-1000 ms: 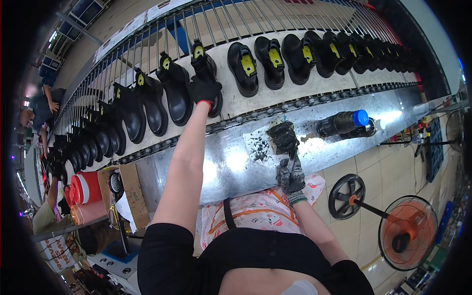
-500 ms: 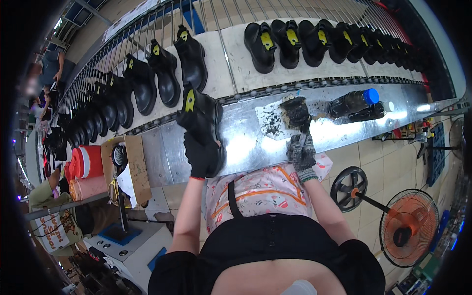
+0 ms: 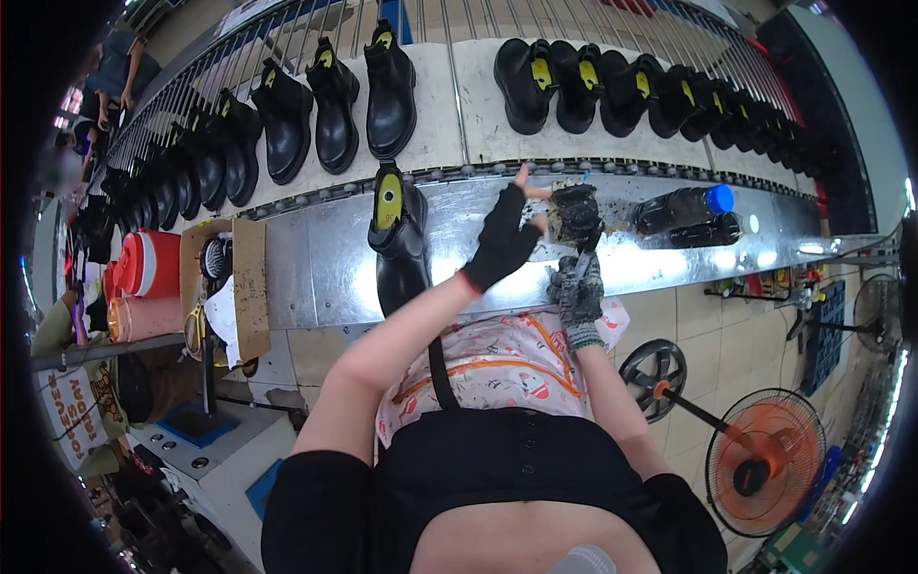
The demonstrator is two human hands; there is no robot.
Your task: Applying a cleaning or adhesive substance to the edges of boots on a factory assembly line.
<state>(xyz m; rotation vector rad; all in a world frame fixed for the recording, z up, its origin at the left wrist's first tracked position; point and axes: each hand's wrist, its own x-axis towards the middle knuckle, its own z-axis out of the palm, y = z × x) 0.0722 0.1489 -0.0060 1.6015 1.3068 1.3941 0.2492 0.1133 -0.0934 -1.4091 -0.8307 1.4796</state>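
Observation:
My left hand (image 3: 505, 239), in a black fingerless glove, reaches over the metal bench with its fingers apart. I see nothing held in it. Its fingertips come near a dark, grimy pad (image 3: 576, 212). My right hand (image 3: 578, 290), in a stained grey knit glove, is closed on a thin dark tool (image 3: 591, 241) whose kind I cannot make out. The tool points up beside the pad. To the left, one black ankle boot (image 3: 402, 253) stands on the bench, toe toward me, a yellow insole showing inside; my left forearm passes close to its toe.
Black boots line the conveyor at left (image 3: 337, 110) and right (image 3: 528, 91). Two dark bottles, one with a blue cap (image 3: 719, 199), lie on the bench (image 3: 316, 277). A cardboard box (image 3: 251, 297) and red jug (image 3: 151, 263) stand left; an orange fan (image 3: 765, 459) stands right.
My left hand has let go of the boot and moved right toward the pad. The boot stays on the bench. The stained white sheet beside the pad no longer shows.

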